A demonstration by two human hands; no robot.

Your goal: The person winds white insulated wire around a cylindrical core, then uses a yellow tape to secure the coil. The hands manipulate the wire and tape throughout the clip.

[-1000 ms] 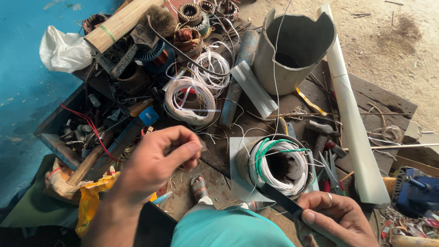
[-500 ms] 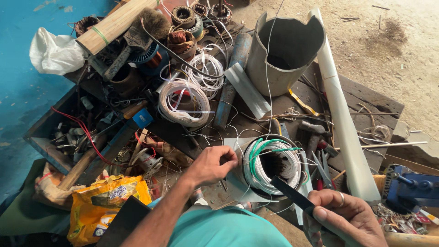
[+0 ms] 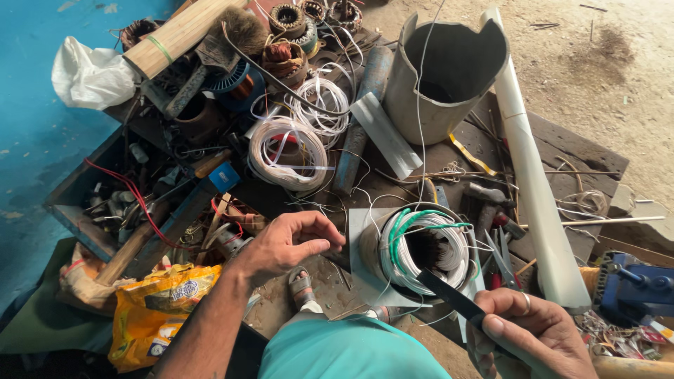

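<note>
Since half a second ago the left hand [image 3: 284, 242] has edged a little closer to the motor stator [image 3: 421, 249] at lower centre, its fingers loosely curled with thumb and forefinger nearly meeting, seemingly pinching a thin white wire (too fine to be sure). Right hand [image 3: 530, 337], at the lower right, grips a flat dark strip [image 3: 449, 296] whose tip rests at the stator's rim against the white and green windings [image 3: 414, 231], angled as if to press them. Loose wire coils [image 3: 288, 151] lie above.
</note>
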